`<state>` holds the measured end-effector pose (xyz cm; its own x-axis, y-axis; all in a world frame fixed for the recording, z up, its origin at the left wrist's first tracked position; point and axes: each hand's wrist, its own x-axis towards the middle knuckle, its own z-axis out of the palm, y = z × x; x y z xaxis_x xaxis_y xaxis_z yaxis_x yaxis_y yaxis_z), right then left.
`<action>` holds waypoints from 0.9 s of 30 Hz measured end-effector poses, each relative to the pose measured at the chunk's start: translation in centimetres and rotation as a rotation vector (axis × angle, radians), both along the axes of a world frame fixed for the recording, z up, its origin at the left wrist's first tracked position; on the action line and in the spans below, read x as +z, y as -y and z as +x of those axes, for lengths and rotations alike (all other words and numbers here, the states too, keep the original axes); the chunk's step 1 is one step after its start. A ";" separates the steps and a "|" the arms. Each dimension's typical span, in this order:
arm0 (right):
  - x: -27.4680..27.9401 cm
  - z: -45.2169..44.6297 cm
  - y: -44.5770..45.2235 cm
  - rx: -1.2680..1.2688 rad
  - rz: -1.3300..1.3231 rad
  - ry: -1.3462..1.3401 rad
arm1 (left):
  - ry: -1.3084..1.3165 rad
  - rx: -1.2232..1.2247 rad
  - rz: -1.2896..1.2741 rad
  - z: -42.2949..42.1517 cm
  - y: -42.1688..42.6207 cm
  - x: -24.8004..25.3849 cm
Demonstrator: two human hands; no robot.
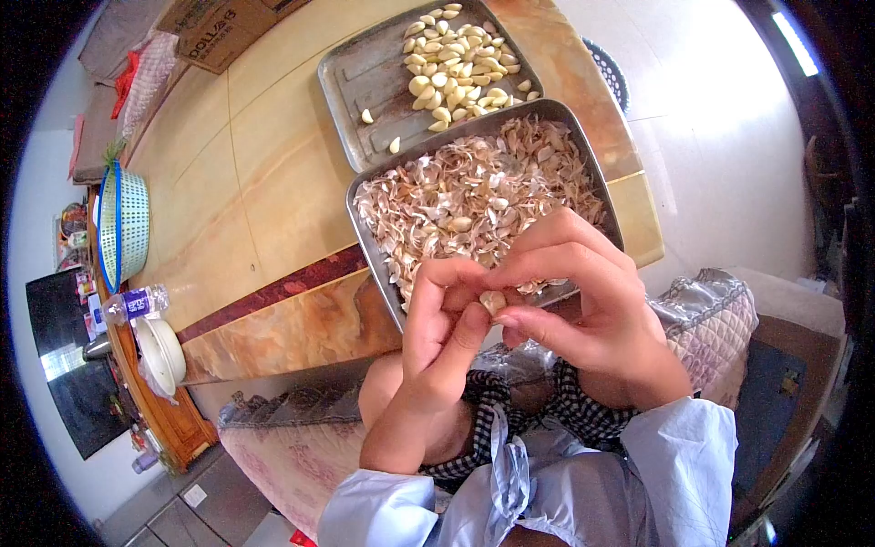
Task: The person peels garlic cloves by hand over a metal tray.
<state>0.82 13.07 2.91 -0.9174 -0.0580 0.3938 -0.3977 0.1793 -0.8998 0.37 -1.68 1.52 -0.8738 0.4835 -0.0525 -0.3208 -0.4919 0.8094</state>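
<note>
At the far left a dark screen (77,365) stands by the wall. Just right of it, along the far end of the desk (292,173), come a pale basket (133,223) with a blue rim, a clear bottle (141,303) with a purple label lying on its side, and a white bowl (164,356). A cardboard box (219,35) sits at the top edge of the view.

Towards the middle, two metal trays lie side by side. The upper tray (351,87) carries peeled cloves (460,64), mostly heaped at its right, with two lying apart on the left. The lower tray (357,219), nearer the person, is spread with papery garlic skins (437,196).

Over this lower tray's near edge, the left hand (436,333) pinches a small garlic clove (493,302) between thumb and index finger. The right hand (592,296) meets it from the other side — thumb and index finger closed on the same clove, the index finger arched above. How much skin remains on it is too small to tell.

Farther right are a dark perforated basket (609,75) beyond the desk — partly hidden by it — and a quilted cover (715,342) beside the right forearm.
</note>
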 end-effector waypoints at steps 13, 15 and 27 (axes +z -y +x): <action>0.1 0.2 0.8 -0.110 0.068 -0.155 | -0.159 0.123 -0.115 0.3 0.0 -0.4; -0.2 0.0 0.7 -0.108 0.089 -0.215 | -0.196 0.126 -0.106 0.2 0.2 -0.7; -0.3 -0.4 0.3 -0.043 0.351 -0.322 | -0.175 0.146 -0.093 0.2 0.3 -0.6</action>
<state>0.45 12.76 2.59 -0.7563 -0.2032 0.6218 -0.6320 0.4723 -0.6144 0.55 -1.96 0.94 -0.9336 0.3518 0.0676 -0.1025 -0.4432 0.8905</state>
